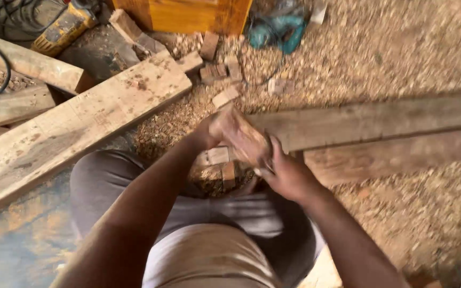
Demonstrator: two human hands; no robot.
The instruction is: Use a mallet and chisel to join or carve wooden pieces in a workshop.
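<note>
Both hands raised together mid-frame: left hand [221, 128] blurred, right hand [286, 173] clenched.

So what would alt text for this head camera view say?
Seen from above, a person's left hand and right hand grip a blurred wooden piece over sawdust-strewn ground, with planks and power tools around.

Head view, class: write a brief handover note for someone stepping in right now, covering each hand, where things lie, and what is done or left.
Left hand: gripping the upper end of a small wooden block.
Right hand: holding the block's lower end.
Things: block held above the lap, blurred. More small offcuts lie just below it. Long planks lie to the right, a wide plank to the left, on sawdust.
Done or left: cannot tell from this view.
</note>
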